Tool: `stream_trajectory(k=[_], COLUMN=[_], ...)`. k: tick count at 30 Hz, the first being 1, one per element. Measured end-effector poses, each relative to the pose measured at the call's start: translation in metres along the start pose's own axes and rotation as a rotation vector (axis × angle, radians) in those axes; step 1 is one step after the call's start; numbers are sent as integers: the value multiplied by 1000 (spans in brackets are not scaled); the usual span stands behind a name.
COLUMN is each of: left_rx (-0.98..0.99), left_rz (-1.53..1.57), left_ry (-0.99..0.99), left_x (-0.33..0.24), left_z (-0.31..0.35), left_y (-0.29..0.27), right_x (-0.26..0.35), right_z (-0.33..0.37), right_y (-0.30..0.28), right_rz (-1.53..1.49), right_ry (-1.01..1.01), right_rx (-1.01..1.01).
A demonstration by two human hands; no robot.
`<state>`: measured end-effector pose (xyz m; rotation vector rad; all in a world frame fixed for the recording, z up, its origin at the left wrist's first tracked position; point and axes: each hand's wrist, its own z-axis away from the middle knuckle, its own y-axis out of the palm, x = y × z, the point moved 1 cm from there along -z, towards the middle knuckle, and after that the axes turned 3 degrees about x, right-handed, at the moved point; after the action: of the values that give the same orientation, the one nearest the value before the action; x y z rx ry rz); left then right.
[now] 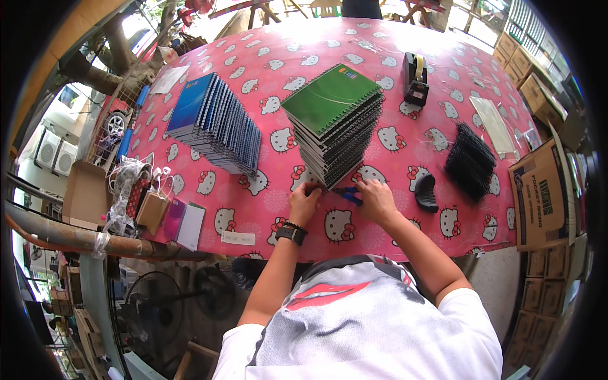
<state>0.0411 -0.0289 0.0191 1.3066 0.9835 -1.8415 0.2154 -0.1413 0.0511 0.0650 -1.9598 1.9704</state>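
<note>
A tall stack of spiral notebooks (329,95) with a green cover on top stands in front of me, its wire coils facing right. At its near bottom corner my left hand (305,202) is closed with the fingertips pinched together; what is between them is hidden. My right hand (377,201) grips blue-handled pliers (348,196), whose jaws point left toward the base of the same stack. To the left, a long row of blue-covered spiral notebooks (215,130) leans over on the table.
On the pink patterned tablecloth (285,63) are a black tape dispenser (415,79), a pile of black coils (470,163), a black curved piece (426,193) and a paper strip (238,239). Cardboard boxes (541,190) stand at the right edge; an open carton (87,193) sits left.
</note>
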Motion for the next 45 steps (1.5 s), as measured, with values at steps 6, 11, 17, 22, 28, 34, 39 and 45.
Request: stream_trajectory(k=[6, 11, 17, 22, 28, 34, 39, 45], left_rx=[-12, -60, -84, -118, -111, -97, -88, -123], left_rz=[-185, -193, -257, -344, -359, -335, -506, -560], left_ry=[93, 135, 198, 403, 335, 326, 406, 394], left_x=[-2, -1, 8, 8, 4, 2, 3, 1], left_z=[1, 1, -1, 2, 3, 2, 6, 28], left_y=[2, 5, 5, 8, 6, 8, 14, -3], right_x=[12, 9, 1, 3, 10, 4, 10, -7], right_z=[-5, -16, -6, -9, -9, -10, -16, -3], right_y=[-1, 5, -6, 5, -4, 0, -15, -7], right_rz=[53, -61, -4, 123, 89, 83, 46, -73], right_ry=[-47, 42, 2, -49, -27, -24, -27, 14], right_rx=[-107, 116, 87, 9, 75, 57, 244, 35])
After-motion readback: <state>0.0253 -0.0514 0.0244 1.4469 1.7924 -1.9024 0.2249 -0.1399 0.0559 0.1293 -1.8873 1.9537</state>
